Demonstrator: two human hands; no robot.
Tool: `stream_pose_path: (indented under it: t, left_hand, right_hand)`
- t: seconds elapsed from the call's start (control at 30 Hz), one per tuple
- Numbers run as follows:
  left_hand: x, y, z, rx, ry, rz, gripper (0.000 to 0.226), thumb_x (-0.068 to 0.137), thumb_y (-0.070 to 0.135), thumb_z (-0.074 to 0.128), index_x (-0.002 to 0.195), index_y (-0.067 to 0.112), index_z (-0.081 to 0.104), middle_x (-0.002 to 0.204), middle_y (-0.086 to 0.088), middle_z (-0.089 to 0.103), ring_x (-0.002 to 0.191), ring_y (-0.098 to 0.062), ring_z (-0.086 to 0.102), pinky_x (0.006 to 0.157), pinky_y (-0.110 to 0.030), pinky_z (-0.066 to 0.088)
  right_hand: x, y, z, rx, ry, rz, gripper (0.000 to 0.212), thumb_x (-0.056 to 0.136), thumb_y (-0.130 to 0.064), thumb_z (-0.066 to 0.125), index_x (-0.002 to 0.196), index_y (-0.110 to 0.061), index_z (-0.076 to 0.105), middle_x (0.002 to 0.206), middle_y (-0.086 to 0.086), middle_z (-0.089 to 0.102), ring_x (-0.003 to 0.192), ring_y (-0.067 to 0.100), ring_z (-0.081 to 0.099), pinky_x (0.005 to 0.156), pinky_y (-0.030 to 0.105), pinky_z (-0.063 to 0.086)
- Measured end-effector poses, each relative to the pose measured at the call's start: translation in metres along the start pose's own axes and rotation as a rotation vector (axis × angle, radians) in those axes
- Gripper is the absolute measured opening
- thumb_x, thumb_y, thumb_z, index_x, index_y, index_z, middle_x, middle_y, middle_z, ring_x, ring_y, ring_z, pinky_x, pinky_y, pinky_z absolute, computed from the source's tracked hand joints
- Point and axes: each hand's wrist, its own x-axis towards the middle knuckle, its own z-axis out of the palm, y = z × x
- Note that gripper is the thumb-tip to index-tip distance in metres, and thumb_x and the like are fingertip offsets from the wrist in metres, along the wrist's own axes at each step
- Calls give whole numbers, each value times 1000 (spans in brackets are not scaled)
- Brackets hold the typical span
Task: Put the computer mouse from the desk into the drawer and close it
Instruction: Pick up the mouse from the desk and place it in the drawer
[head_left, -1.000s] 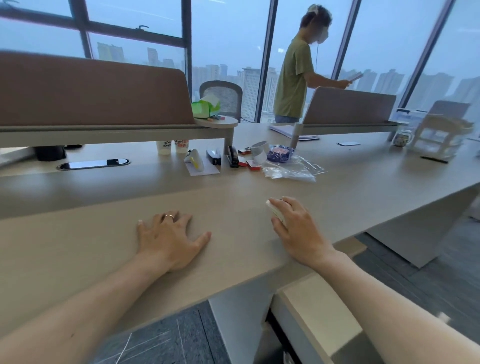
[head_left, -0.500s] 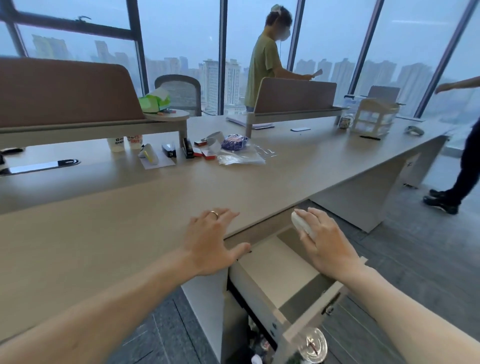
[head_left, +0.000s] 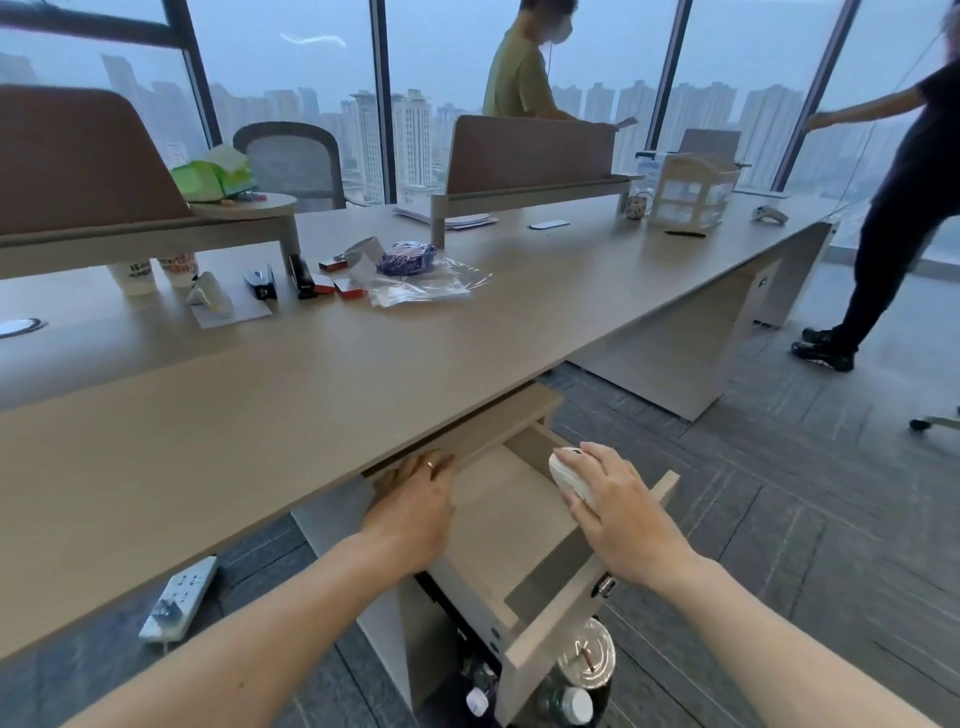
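Note:
A white computer mouse (head_left: 567, 474) is gripped in my right hand (head_left: 621, 512), held just above the open drawer (head_left: 498, 514) near its right side. The light wooden drawer sticks out from under the long desk (head_left: 363, 374); its inside looks bare. My left hand (head_left: 413, 506) rests at the drawer's back left, fingers reaching under the desk edge. It wears a ring and holds nothing that I can see.
A white power strip (head_left: 179, 597) lies on the floor at left. Bottles and a lidded cup (head_left: 587, 657) sit below the drawer. Staplers, boxes and a plastic bag (head_left: 415, 283) lie on the desk. One person stands behind the far divider, another (head_left: 893, 218) at right.
My right hand carried the mouse off the desk and down over the drawer. The left hand slid off the desktop to the drawer's back left. The view tilted down and right.

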Motion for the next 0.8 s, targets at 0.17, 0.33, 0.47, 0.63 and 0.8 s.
stream_pose_path:
  t: [0.17, 0.33, 0.47, 0.63, 0.8]
  left_hand:
    - [11, -13, 10, 70, 20, 15, 91, 72, -2, 64, 150, 24, 25, 153, 2, 31, 133, -22, 31, 104, -35, 31]
    - [12, -15, 20, 119, 89, 9, 97, 65, -6, 71, 149, 21, 31, 151, -1, 37, 129, -26, 38, 97, -39, 34]
    - [12, -22, 29, 143, 171, 48, 85, 59, -9, 73, 137, 16, 51, 134, -5, 57, 110, -29, 54, 79, -40, 43]
    - [10, -25, 33, 113, 214, 77, 73, 68, -6, 59, 138, 16, 50, 137, -1, 54, 113, -26, 51, 78, -38, 40]
    - [9, -26, 32, 85, 210, 69, 72, 71, 0, 34, 139, 18, 49, 140, 1, 52, 117, -25, 49, 78, -38, 38]
  right_hand:
    - [13, 7, 25, 35, -70, 8, 51, 100, -37, 44, 150, -33, 35, 157, -5, 30, 145, 19, 30, 115, 35, 31]
    - [37, 15, 48, 13, -208, 81, 57, 99, -37, 47, 153, -30, 28, 162, 0, 21, 147, 26, 25, 119, 45, 28]
    - [54, 16, 64, -142, -356, 113, 55, 98, -37, 46, 150, -23, 33, 159, 6, 27, 140, 29, 33, 116, 45, 32]
    - [78, 17, 89, -140, -479, 117, 59, 97, -31, 47, 150, -44, 24, 162, -4, 20, 142, 33, 24, 116, 54, 26]
    - [84, 24, 110, -154, -523, 125, 64, 92, -16, 53, 148, -40, 33, 156, -3, 27, 135, 32, 29, 110, 43, 29]
